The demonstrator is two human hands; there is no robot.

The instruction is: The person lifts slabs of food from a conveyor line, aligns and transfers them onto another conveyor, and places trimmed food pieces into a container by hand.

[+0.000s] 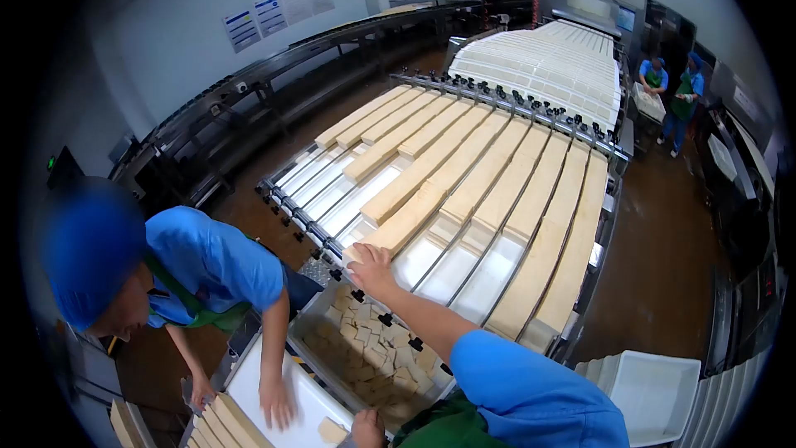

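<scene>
At the front end of a long pale strip point(427, 195) on the slatted conveyor, my right hand point(371, 272) has its fingers curled over the strip's end. My left hand point(368, 429) is closed low at the bottom edge, beside the white tray point(290, 390); what it holds is hidden. A loose pale piece point(332, 430) lies on that tray, just left of my left hand. Between my arms and the conveyor stands a bin full of broken pale pieces point(377, 357).
A co-worker in a blue cap point(91, 241) leans over the tray at left, one hand flat on it, beside stacked strips point(224, 423). Black knobs line the conveyor's front rail point(332, 245). White empty trays point(655, 394) stand at lower right. Two people point(684, 95) stand far right.
</scene>
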